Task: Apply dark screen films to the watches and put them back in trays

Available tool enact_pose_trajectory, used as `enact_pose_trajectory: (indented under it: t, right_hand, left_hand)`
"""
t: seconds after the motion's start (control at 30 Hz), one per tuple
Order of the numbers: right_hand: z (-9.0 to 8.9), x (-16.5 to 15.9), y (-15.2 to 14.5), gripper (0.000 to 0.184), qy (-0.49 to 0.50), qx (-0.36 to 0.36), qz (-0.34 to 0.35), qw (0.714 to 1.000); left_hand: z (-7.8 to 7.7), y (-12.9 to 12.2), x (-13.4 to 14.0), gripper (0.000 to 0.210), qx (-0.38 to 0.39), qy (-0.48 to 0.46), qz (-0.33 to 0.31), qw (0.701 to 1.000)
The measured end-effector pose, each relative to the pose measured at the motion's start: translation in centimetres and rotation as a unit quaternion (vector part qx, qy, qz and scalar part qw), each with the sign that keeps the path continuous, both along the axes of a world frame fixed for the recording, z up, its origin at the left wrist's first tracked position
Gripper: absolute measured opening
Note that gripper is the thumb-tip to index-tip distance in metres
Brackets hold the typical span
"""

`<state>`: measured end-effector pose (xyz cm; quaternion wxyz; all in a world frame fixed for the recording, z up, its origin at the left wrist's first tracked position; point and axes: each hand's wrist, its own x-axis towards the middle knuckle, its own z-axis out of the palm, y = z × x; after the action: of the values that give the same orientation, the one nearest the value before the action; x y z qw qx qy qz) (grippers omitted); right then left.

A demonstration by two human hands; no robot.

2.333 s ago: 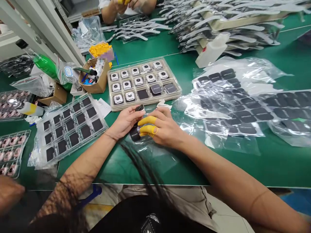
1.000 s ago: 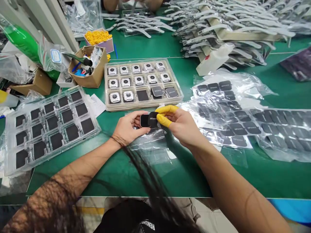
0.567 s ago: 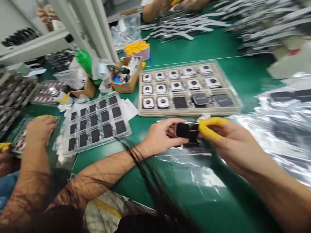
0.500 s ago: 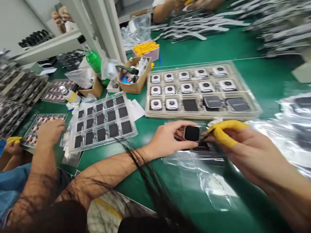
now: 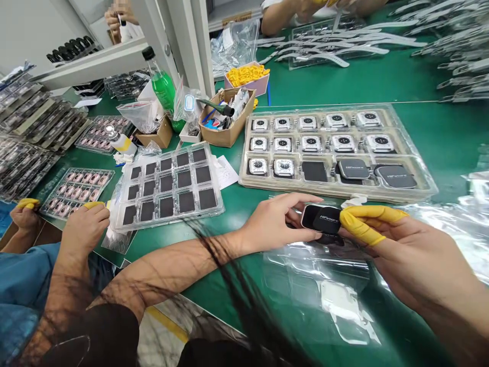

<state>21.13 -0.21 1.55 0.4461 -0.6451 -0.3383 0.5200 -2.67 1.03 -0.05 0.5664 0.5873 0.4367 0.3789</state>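
Note:
My left hand [image 5: 273,221] grips a smartwatch case [image 5: 306,216] by its edges, dark screen facing me. Yellow finger cots cover the thumb and index finger of my right hand [image 5: 408,242]. Those two fingertips pinch the edge of a dark film [image 5: 328,220] printed "HiFuture", which overlaps the right part of the screen. Whether the film touches the glass I cannot tell. Beneath my hands lies clear plastic film [image 5: 305,300] on the green table. Just beyond is a clear tray [image 5: 328,192] of watch cases, most back up; two at the front right show dark printed faces.
Left of the watch tray lies another tray [image 5: 171,220] with dark foam pockets. Small boxes [image 5: 225,133] and a green bottle [image 5: 165,92] stand behind. A co-worker's hands [image 5: 86,224] work at far left. White straps [image 5: 328,51] lie at the back; shiny plastic [image 5: 451,224] at right.
The printed dark film now covers part of the watch screen, which showed whole before. My right hand has shifted slightly right. The whole view has shifted too.

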Motion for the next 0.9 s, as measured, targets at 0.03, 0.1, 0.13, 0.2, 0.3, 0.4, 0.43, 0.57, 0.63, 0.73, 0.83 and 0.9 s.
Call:
enact_pose_trajectory:
  t: [0.03, 0.1, 0.13, 0.2, 0.3, 0.4, 0.43, 0.57, 0.63, 0.73, 0.83, 0.9]
  right_hand:
    - [-0.1, 0.1, 0.0, 0.077, -0.001, 0.002, -0.005, 1.000]
    - [-0.2, 0.1, 0.0, 0.077, 0.000, 0.006, -0.014, 1.000]
    - [-0.2, 0.1, 0.0, 0.077, 0.001, 0.010, -0.015, 1.000]
    - [0.0, -0.2, -0.1, 0.077, -0.005, 0.026, -0.017, 0.999]
    - [0.8, -1.1, -0.4, 0.073, -0.042, 0.073, -0.043, 0.996]
    - [2.0, -2.1, -0.8, 0.070, -0.038, 0.084, -0.052, 0.994]
    - [2.3, -2.3, -0.8, 0.071, -0.018, 0.075, -0.042, 0.996]
    - [2.8, -2.4, -0.5, 0.071, 0.065, 0.038, 0.011, 0.997]
    - [2.8, -2.1, -0.5, 0.066, 0.084, 0.031, 0.037, 0.995]
    - [2.7, -1.9, -0.6, 0.063, 0.090, 0.031, 0.066, 0.993]
    - [2.5, -1.9, -0.7, 0.067, 0.087, 0.029, 0.080, 0.993]
    - [2.4, -2.1, -0.7, 0.068, 0.087, 0.026, 0.080, 0.993]
  left_hand:
    - [0.1, 0.0, 0.0, 0.069, -0.006, 0.000, -0.002, 1.000]
    - [0.3, -0.1, 0.0, 0.067, -0.011, 0.007, -0.007, 1.000]
    - [0.4, -0.1, 0.0, 0.066, -0.013, 0.010, -0.009, 1.000]
    - [0.5, 0.0, 0.0, 0.066, -0.018, 0.009, -0.006, 1.000]
    - [0.7, -0.2, 0.0, 0.066, -0.023, 0.005, -0.002, 1.000]
    - [1.2, -0.6, 0.2, 0.062, -0.009, 0.018, 0.014, 1.000]
    - [1.4, -0.8, 0.3, 0.061, -0.005, 0.023, 0.026, 0.999]
    - [2.1, -1.0, 0.4, 0.056, -0.015, 0.038, 0.047, 0.998]
    - [2.4, -1.0, 0.4, 0.056, -0.022, 0.044, 0.045, 0.998]
    - [2.8, -1.0, 0.6, 0.057, -0.025, 0.053, 0.043, 0.997]
    - [3.0, -1.0, 0.7, 0.057, -0.020, 0.058, 0.046, 0.997]
    - [3.1, -1.1, 0.7, 0.055, -0.013, 0.064, 0.046, 0.997]
